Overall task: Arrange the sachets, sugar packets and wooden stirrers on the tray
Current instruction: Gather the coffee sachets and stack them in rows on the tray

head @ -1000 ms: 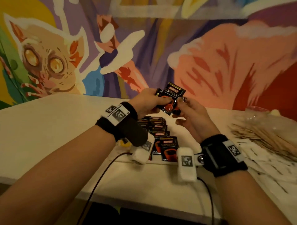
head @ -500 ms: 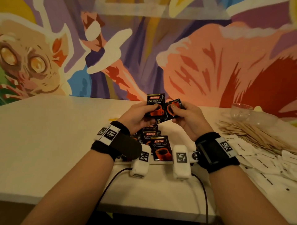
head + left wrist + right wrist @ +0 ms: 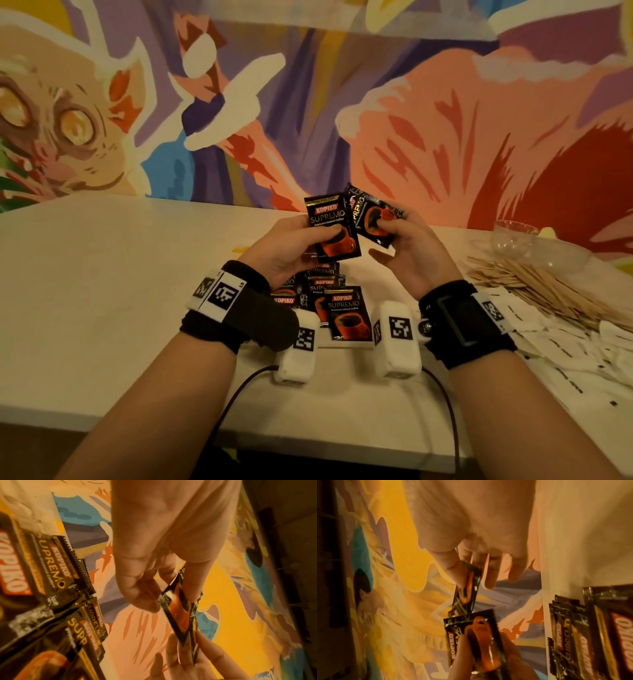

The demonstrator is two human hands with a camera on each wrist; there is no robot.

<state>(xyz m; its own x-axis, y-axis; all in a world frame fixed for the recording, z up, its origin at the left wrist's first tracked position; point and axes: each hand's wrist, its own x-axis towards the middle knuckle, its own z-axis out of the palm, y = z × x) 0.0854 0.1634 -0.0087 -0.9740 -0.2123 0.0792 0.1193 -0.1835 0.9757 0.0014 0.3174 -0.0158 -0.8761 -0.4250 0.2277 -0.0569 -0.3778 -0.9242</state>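
Observation:
My left hand (image 3: 318,236) pinches a black Kopiko coffee sachet (image 3: 330,226) upright above the tray. Beside it, my right hand (image 3: 387,226) pinches a second sachet (image 3: 368,212), tilted, its edge overlapping the first. In the left wrist view the left hand (image 3: 150,595) grips its sachet (image 3: 180,615) edge-on. In the right wrist view the right hand (image 3: 457,574) holds its sachet (image 3: 467,588) by the thumb. Below the hands, several sachets (image 3: 346,311) lie overlapped in a row on the white tray (image 3: 346,344). Most of the tray is hidden by my wrists.
A loose heap of wooden stirrers (image 3: 534,287) lies on the table at the right. White sugar packets (image 3: 565,346) are scattered in front of it. Clear plastic cups (image 3: 513,236) stand at the back right. A painted wall closes the far side.
One second ago both hands held the sachets together as one tilted bundle. Now they are parted, one in each hand, and the left one stands upright.

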